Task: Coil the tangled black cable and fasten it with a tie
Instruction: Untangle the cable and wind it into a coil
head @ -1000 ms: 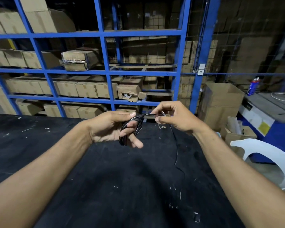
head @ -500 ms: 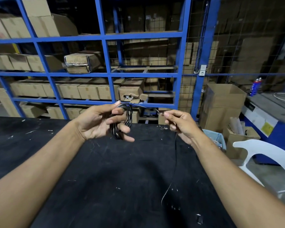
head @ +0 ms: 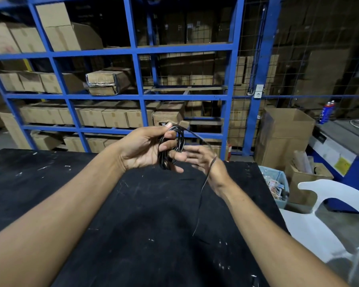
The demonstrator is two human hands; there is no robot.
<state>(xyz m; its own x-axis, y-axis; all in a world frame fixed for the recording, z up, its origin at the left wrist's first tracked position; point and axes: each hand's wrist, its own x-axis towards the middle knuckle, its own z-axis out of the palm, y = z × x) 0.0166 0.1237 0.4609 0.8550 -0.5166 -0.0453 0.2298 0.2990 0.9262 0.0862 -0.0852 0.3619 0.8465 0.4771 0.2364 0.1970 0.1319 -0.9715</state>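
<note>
Black cable (head: 170, 149), partly wound into a small coil, held up above the table in the head view. Left hand (head: 142, 149) grips the coil: thumb on top near the upper edge of the loops, fingers (head: 170, 144) curled through and around the bundle, so it is closed around the cable. Coil stands roughly upright, loops stacked close together. A loose strand leaves the top of the coil, arcs over to the right, crosses the back of the right hand (head: 205, 162) near the wrist, then hangs down with the free end dangling over the table, tip apparently not touching. Right hand just beside the coil, fingers spread and mostly straight, pinching nothing; fingertips close to the left hand's fingers, contact cannot tell. Strand only drapes over it. No tie seen on the coil.

Black table (head: 133, 224) below both forearms, scuffed, with small white specks. Behind it a blue metal rack (head: 137, 96) filled with cardboard boxes (head: 104, 118). To the right, an open cardboard box (head: 286, 131) on the floor, a light blue bin (head: 278, 183) with small items, a white plastic chair (head: 327, 214). Far right, two blue spray cans (head: 326, 111) on a grey surface.
</note>
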